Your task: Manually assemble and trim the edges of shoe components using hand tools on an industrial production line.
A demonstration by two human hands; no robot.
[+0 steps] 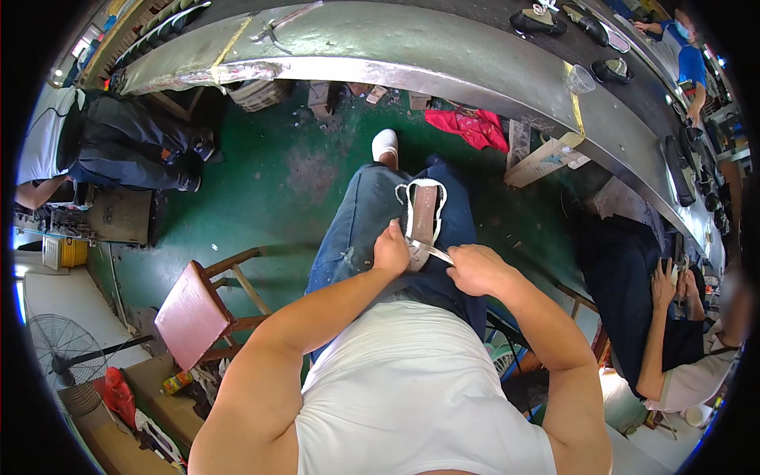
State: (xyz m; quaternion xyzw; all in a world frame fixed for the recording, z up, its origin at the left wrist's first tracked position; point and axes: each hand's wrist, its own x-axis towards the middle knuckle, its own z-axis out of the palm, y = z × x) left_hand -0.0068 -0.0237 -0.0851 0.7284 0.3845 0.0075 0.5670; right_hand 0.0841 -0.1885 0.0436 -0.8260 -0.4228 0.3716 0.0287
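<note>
A shoe upper (425, 210) with a white edge around a brown sole board rests on my thighs, its underside facing up. My left hand (391, 252) is closed on its near end, at the left side. My right hand (477, 270) grips a slim, light-coloured hand tool (438, 253). The tool's far tip touches or lies just over the near end of the shoe; I cannot tell which. Its exact kind is too small to make out. A loose white loop or cord shows at the shoe's left side.
A long metal bench (443, 51) curves across the front, with several black shoes (538, 21) on its belt and a clear cup (580, 80) on its edge. A pink-seated stool (194, 315) stands left, a fan (65, 344) beyond. People sit or stand on both sides. Red cloth (469, 128) lies under the bench.
</note>
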